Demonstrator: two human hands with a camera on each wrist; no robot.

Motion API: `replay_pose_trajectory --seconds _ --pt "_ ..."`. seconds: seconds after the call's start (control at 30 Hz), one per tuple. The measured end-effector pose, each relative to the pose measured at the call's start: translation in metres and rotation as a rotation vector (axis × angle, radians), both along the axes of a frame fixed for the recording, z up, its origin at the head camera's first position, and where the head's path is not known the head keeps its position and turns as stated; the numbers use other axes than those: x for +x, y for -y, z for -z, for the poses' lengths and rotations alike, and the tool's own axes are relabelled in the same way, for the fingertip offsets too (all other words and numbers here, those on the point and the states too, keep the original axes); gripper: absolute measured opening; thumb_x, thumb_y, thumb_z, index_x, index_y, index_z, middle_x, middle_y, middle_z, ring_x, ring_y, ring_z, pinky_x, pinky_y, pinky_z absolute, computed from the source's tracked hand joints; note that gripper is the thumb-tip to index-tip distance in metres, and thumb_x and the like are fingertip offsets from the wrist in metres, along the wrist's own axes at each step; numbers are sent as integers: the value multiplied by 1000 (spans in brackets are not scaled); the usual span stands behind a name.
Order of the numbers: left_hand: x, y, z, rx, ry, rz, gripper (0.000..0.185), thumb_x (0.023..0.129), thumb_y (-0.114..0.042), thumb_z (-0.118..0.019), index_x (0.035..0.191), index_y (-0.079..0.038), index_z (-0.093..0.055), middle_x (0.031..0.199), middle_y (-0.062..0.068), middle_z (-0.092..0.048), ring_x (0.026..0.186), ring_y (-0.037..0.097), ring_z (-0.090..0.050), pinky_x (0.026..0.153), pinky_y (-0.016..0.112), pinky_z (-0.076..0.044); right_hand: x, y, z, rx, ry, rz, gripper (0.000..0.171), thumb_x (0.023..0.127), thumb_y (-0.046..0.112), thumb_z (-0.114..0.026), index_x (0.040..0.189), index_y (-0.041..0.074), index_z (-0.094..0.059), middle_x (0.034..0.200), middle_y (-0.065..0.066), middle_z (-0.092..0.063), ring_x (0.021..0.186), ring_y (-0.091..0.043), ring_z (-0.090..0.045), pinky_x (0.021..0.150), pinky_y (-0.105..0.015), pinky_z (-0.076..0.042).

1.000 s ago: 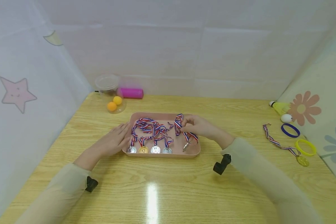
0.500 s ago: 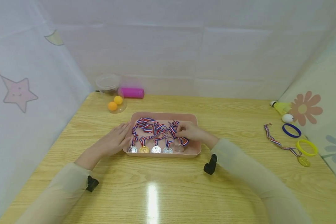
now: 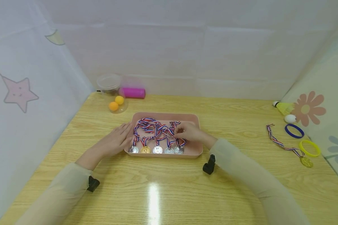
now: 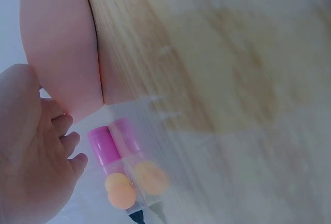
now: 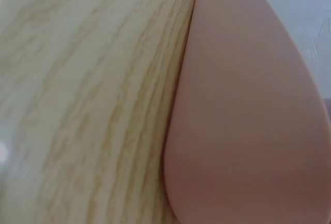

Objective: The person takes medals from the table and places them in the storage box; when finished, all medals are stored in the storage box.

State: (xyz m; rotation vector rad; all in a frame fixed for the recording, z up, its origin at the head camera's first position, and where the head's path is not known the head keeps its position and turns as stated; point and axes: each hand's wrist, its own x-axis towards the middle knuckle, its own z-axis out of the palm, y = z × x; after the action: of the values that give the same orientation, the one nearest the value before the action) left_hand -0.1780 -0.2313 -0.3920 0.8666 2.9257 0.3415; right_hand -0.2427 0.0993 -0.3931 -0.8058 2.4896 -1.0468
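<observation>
A pink tray (image 3: 195, 152) lies mid-table and holds several medals in a row, each with a striped red, white and blue ribbon. My right hand (image 3: 187, 133) reaches into the tray and pinches the ribbon (image 3: 175, 128) of the rightmost silver medal (image 3: 179, 150), which lies flat beside the others. My left hand (image 3: 116, 140) rests with straight fingers against the tray's left end. The left wrist view has the tray's outer wall (image 4: 62, 53) beside my left hand (image 4: 31, 157). Only the tray's pink wall (image 5: 248, 120) and the table fill the right wrist view.
A clear tub (image 3: 110, 86) with orange balls (image 3: 113, 106) and a magenta cylinder (image 3: 133, 92) stand at the back left. On the right lie a gold medal with ribbon (image 3: 305, 161), a blue ring (image 3: 294, 131), a yellow ring (image 3: 309, 148), a white ball (image 3: 290, 118) and a shuttlecock (image 3: 282, 107).
My right hand has moved left and down with the ribbon, laying its silver medal flat in the row at the tray's front. The left hand has stayed put.
</observation>
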Motion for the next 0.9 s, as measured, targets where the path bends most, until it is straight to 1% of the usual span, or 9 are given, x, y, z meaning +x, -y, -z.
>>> replay_pose_trajectory --seconds 0.17,0.33,0.43,0.6,0.7,0.8,0.9 --pt "-1 0 0 -4 3 -3 57 101 -28 -33 144 6 -16 149 22 -14 135 39 -12 108 51 -12 5 -3 -3 -5 52 -63 6 86 9 -65 81 6 -64 73 1 -59 63 -10 -50 56 -21 -43" --pt "-1 0 1 -6 -1 -4 57 101 -28 -33 144 6 -16 149 22 -14 135 39 -12 108 51 -13 7 -5 -3 3 38 -87 7 86 9 -64 81 4 -63 73 1 -58 65 -9 -51 59 -22 -44" --pt "-1 0 1 -5 -10 2 57 101 -27 -33 143 7 -17 148 23 -15 134 40 -13 108 51 -13 7 -6 -4 15 15 -81 7 85 10 -65 80 4 -63 75 1 -58 67 -9 -51 61 -22 -46" --pt "-1 0 2 -9 -12 5 57 101 -26 -34 143 7 -17 148 24 -15 134 40 -13 108 51 -13 5 -8 -6 41 -29 -64 8 85 9 -66 78 5 -64 77 0 -59 69 -10 -51 61 -22 -46" --pt "-2 0 2 -12 -2 -1 57 101 -27 -33 144 7 -16 149 23 -14 135 40 -12 108 51 -13 5 -10 -8 34 -54 -63 8 86 9 -65 80 4 -67 80 1 -59 74 -11 -52 65 -22 -46" --pt "-1 -1 1 -12 -1 -5 57 101 -27 -32 143 7 -16 148 23 -14 135 40 -12 108 51 -12 5 -13 -14 7 -42 -61 10 88 9 -62 86 1 -68 83 -1 -62 77 -12 -53 67 -24 -47" --pt "0 -1 1 -8 -7 -4 56 101 -27 -32 143 8 -17 148 24 -15 134 40 -13 108 51 -13 6 -17 -21 -28 9 -47 14 90 9 -59 94 -1 -67 89 -6 -64 77 -17 -57 64 -26 -50"
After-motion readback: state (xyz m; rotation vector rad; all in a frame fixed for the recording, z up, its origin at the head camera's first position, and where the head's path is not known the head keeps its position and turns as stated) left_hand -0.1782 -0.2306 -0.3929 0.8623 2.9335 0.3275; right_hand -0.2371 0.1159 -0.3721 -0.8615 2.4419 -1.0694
